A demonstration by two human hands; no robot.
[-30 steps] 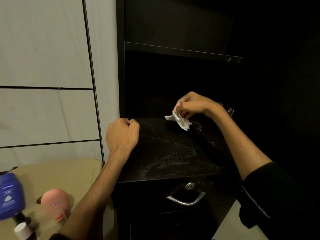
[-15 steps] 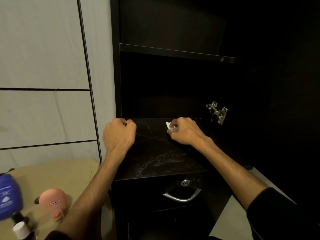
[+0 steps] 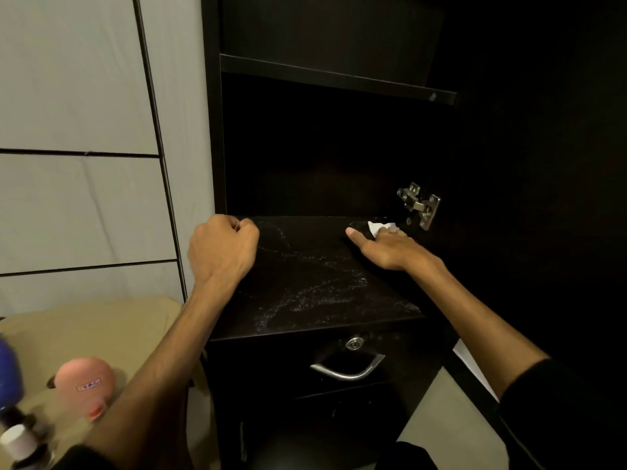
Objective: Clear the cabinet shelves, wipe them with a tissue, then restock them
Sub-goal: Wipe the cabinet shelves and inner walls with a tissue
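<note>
— Facing you is the black cabinet (image 3: pixel 339 137), its door swung out to the right on a metal hinge (image 3: pixel 419 205). What fills the middle of your view?

— The lower shelf (image 3: pixel 315 283), dark and streaked with pale smears across its front half. Above it runs the upper shelf (image 3: pixel 336 78), seen edge-on. Below sits a drawer (image 3: pixel 339 371) with a curved metal handle (image 3: pixel 347 369) and a small round lock (image 3: pixel 354 343) just above that handle.

— And beside the cabinet?

— A pale tiled wall (image 3: pixel 78 130) on your left, and below it a beige surface (image 3: pixel 101 334) carrying a pink rounded container (image 3: pixel 84 381), a blue bottle (image 3: pixel 8 371) cut by the frame edge, and a small white-capped bottle (image 3: pixel 18 442), all blurred.

— Where are your hands?

— Your left hand (image 3: pixel 222 251) is curled into a fist with nothing in it that I can see, resting at the shelf's back left corner against the cabinet's side wall. Your right hand (image 3: pixel 383 245) lies at the back right of the shelf, near the hinge, thumb stretched out to the left.

— And the tissue?

— The tissue (image 3: pixel 381 228) is a small crumpled white wad, pressed to the shelf under your right fingers, only its far edge poking out.
</note>
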